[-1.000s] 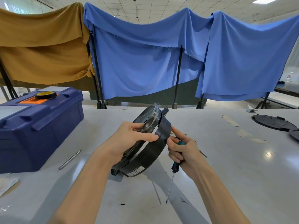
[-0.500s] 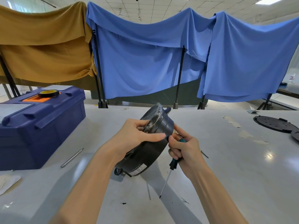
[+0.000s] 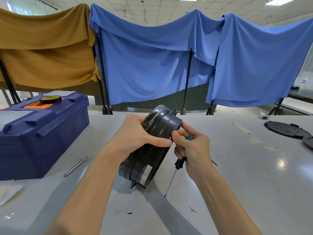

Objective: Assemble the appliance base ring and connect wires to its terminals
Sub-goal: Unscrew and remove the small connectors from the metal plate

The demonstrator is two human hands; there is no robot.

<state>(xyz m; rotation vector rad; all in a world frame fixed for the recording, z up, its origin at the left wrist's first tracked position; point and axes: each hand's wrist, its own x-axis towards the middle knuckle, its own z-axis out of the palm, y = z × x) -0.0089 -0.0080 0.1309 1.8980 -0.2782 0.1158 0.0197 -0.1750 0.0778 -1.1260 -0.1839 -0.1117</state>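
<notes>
The dark base ring (image 3: pixel 152 150) stands on edge, tilted, over the counter (image 3: pixel 237 184) in front of the person. Its labelled lower end is at the surface or just above it; I cannot tell which. The left hand (image 3: pixel 135 136) grips the ring's upper part, with fingers curled over the film-wrapped face and the thumb laid flat along the outer wall. The right hand (image 3: pixel 193 150) is at the ring's right edge. Its forefinger and thumb press the rim there, while its other fingers are curled round the handle of a screwdriver (image 3: pixel 171 180), whose shaft points down past the ring toward the counter.

This looks like the ring-assembly step, with the shell being seated or turned for inspection. No wire or terminal shows from this side, so the wiring step seems not yet begun.

The next move likely calls for the left hand to steady the ring while the right hand shifts the tool from a parked hold to a working one, tip brought up to a fastener or terminal. That spot is hidden behind the ring.

Left of the ring lie a metal rod (image 3: pixel 75 166) and a blue toolbox (image 3: pixel 42 136). Well to the ring's right lies a black perforated disc (image 3: pixel 286 131).
</notes>
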